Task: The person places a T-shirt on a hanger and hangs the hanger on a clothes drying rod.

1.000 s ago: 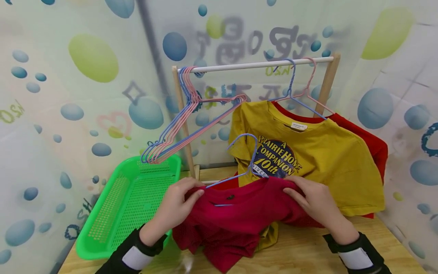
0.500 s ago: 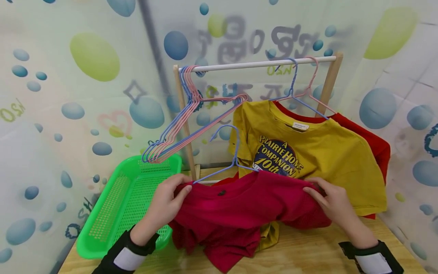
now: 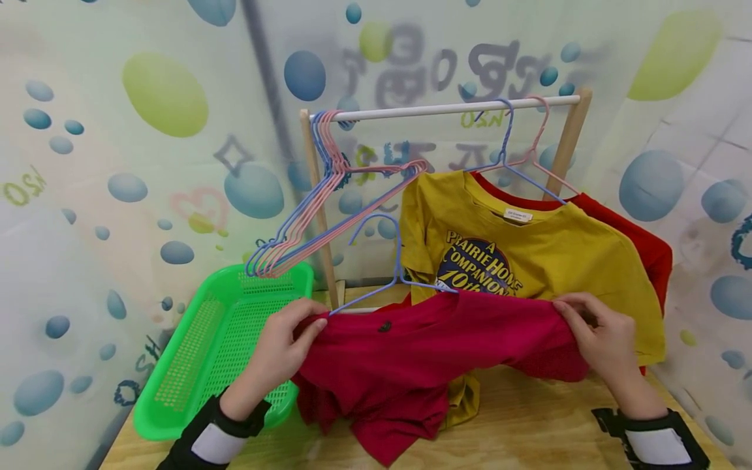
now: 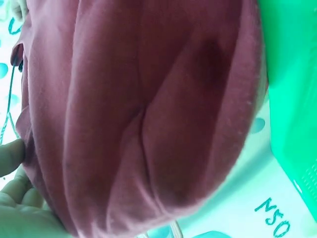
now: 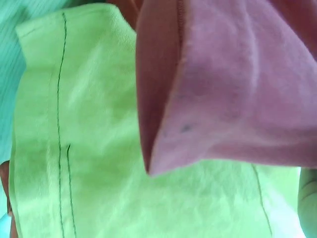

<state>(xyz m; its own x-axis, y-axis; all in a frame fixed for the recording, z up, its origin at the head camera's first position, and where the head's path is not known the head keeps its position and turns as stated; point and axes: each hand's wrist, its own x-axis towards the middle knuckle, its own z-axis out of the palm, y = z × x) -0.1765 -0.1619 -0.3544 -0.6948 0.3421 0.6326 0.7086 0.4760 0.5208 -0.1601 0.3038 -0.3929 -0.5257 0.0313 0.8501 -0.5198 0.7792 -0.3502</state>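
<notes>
A dark red T-shirt (image 3: 423, 346) is held up in front of the rack, its shoulders drawn sideways between two hands. My left hand (image 3: 288, 343) pinches the shoulder on the left, thumb in front, at the end of the blue hanger's arm. Out at the right, my right hand (image 3: 605, 336) pinches the top edge of the sleeve. The blue wire hanger (image 3: 399, 251) rises from the neckline with its hook pointing left; its lower part is hidden inside the shirt. In the left wrist view the red cloth (image 4: 124, 99) hangs in folds beside the fingers.
A clothes rack (image 3: 446, 111) holds several blue and pink hangers (image 3: 329, 176) at its left end. At the right hang a yellow printed T-shirt (image 3: 546, 261) and a red garment (image 3: 652, 248) behind it. A green basket (image 3: 176, 339) stands left on the wooden table (image 3: 517, 424).
My right hand has moved right along the sleeve, stretching the red T-shirt wider. The hanger's hook has shifted left and stands up more, and my left hand has moved slightly left.
</notes>
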